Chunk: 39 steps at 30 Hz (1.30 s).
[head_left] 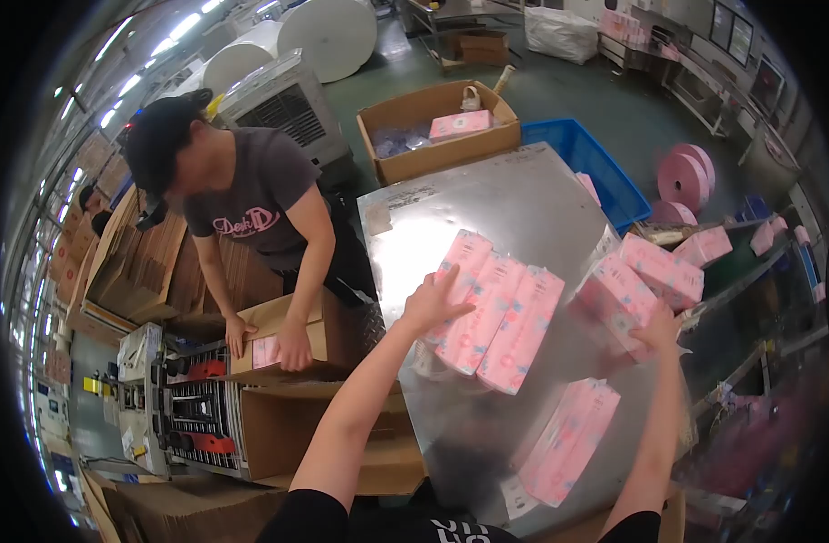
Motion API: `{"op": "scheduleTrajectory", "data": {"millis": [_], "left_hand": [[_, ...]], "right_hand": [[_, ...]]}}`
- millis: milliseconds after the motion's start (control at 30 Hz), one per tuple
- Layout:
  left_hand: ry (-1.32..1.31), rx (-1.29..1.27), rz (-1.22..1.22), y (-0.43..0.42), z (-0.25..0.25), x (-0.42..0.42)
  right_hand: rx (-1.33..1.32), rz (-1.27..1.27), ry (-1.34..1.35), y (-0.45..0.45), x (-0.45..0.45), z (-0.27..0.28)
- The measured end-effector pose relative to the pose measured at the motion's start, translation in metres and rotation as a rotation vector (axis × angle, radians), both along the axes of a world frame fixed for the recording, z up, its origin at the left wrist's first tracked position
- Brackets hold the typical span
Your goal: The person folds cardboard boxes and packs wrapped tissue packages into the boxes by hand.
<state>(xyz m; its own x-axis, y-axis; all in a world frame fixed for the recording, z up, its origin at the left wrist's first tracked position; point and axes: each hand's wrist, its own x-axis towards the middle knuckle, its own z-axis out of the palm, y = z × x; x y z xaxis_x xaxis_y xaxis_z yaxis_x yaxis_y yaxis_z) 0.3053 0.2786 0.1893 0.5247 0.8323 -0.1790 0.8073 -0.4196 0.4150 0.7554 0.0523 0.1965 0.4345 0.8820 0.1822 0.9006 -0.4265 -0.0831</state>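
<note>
My left hand (431, 305) lies with fingers spread against the left side of a row of three pink, flower-printed tissue packs (500, 308) on the metal table (414, 204). My right hand (659, 333) is closed around the near end of another tissue pack (616, 294) at the table's right edge. Right behind that one, a further pink pack (665, 270) lies at an angle. A single tissue pack (570, 442) rests apart, close to my body, with loose wrapper film at its lower end.
On the left a co-worker (252, 190) presses both hands on a cardboard box (292, 348). Beneath stands an open carton (324, 430). Beyond the table are a carton (442, 163) and a blue crate (605, 185). Machinery with pink packs (704, 246) borders the right.
</note>
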Motion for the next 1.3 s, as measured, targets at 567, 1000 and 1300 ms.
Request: {"op": "scheduleTrajectory", "data": {"millis": [567,1000,1300], "left_hand": [[0.046,-0.188,-0.109,-0.078,0.025,-0.05],[-0.057,-0.381,0.157,-0.22,0.028,-0.136],[-0.407,-1.335,0.098,-0.175,-0.02,-0.183]], "right_hand": [[-0.076,0.111,0.332,-0.144,-0.264,0.017],[-0.015,-0.226,0.483,-0.185,-0.222,-0.004],[-0.036,-0.257,0.569,-0.145,-0.242,0.001]]}}
